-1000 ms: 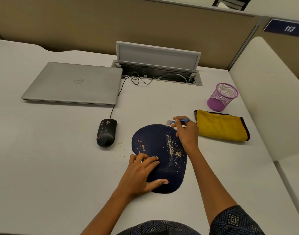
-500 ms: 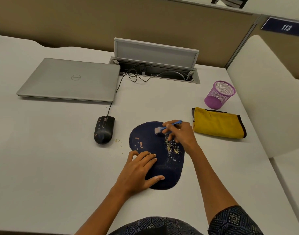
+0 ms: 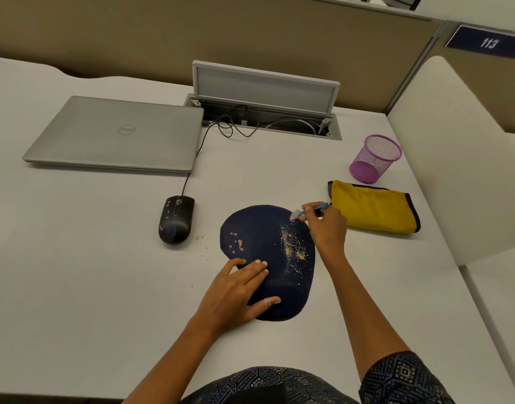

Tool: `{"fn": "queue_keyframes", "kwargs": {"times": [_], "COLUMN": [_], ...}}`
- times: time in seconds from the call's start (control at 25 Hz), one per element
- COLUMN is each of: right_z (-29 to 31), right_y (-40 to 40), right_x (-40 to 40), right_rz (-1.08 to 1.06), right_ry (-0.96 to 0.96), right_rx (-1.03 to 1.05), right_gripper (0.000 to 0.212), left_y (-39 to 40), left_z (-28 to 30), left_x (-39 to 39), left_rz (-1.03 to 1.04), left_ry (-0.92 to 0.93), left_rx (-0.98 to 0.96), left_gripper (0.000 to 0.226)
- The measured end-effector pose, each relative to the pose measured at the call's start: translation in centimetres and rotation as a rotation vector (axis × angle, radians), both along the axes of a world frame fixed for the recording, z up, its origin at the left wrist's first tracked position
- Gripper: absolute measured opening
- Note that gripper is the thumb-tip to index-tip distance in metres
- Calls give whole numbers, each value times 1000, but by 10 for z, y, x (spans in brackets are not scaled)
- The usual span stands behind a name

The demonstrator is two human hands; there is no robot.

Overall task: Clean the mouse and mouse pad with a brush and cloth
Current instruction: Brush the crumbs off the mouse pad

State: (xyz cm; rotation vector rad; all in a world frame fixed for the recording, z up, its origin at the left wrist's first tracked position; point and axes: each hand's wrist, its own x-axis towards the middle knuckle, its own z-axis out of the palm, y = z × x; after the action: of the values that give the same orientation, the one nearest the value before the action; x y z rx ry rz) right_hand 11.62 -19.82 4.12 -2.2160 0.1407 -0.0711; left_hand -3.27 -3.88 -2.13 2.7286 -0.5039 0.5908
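Observation:
A dark blue mouse pad (image 3: 259, 228) lies on the white desk, with yellow crumbs down its right half and pinkish spots at its left. My left hand (image 3: 235, 293) presses flat on the pad's near left part, fingers straight. My right hand (image 3: 326, 228) pinches a small blue brush (image 3: 311, 209) whose white bristles sit at the pad's far right edge. A black wired mouse (image 3: 176, 220) with pinkish marks sits left of the pad. A folded yellow cloth (image 3: 375, 208) lies just right of my right hand.
A closed silver laptop (image 3: 116, 134) lies at the far left. An open cable hatch (image 3: 265, 112) with wires runs along the back. A purple mesh cup (image 3: 375, 157) stands behind the cloth. A few crumbs (image 3: 202, 239) dot the desk beside the mouse. A partition rises at the right.
My right hand swept the brush down onto the pad's upper middle half a second ago, then back up to the far right edge. My left hand stayed pressing on the pad.

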Motion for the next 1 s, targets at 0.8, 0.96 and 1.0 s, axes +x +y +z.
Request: {"fn": "queue_keyframes", "kwargs": {"times": [0.8, 0.96, 1.0], "right_z": [0, -1, 0], "right_y": [-10, -8, -11], "right_x": [-2, -7, -5], "right_rz": [110, 154, 70], "right_ry": [47, 79, 31], "right_rx": [120, 44, -28], "right_gripper": [24, 22, 23], "left_y": [1, 1, 1], "left_z": [3, 3, 3], "left_x": [-2, -1, -1], "left_rz": [45, 44, 43], "left_ry": [10, 13, 12], "left_rx": [-8, -8, -11], "left_gripper": [56, 56, 56]}}
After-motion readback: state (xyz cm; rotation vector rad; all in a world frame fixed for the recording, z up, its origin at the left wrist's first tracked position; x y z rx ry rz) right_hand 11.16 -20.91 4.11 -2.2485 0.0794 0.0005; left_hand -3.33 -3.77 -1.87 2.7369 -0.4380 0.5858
